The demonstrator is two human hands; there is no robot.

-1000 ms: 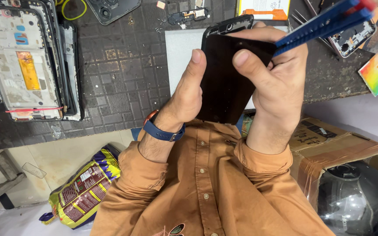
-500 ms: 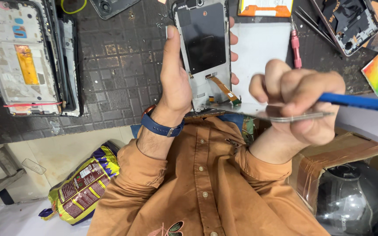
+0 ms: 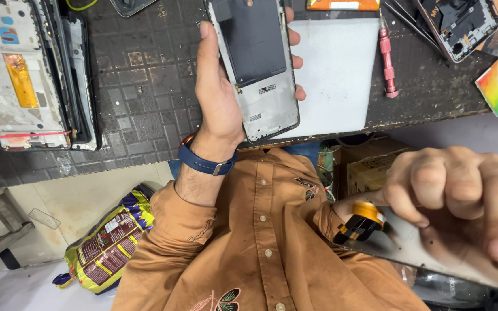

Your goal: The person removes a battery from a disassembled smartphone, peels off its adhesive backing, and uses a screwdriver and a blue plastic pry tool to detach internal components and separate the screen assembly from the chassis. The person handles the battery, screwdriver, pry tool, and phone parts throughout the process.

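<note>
Over the dark gridded work mat [image 3: 145, 86], the left hand [image 3: 217, 98] is closed around a phone frame [image 3: 259, 69], thumb along one long edge and fingertips curled over the other, holding it face up with its inner side showing: a dark rectangular panel in the upper part and bare grey metal below. Close to the camera and low at the right, the right hand [image 3: 462, 207] grips a thin flat panel [image 3: 422, 247] between its bent fingers and thumb, with a folded orange-and-black flex ribbon [image 3: 359, 222] hanging free at its near end. By the look of it the panel is already separated from the frame, the two held well apart, so the parting seems done; nothing shows the frame cleaned or refitted. A white pad [image 3: 335, 75] lies just behind the frame on the mat, a pink screwdriver [image 3: 387, 60] beside it. Another opened phone [image 3: 24, 80] lies at the far left, a further stripped one [image 3: 459, 26] at the top right. A blue wristband [image 3: 206, 163] sits on the left wrist above the orange sleeve.
</note>
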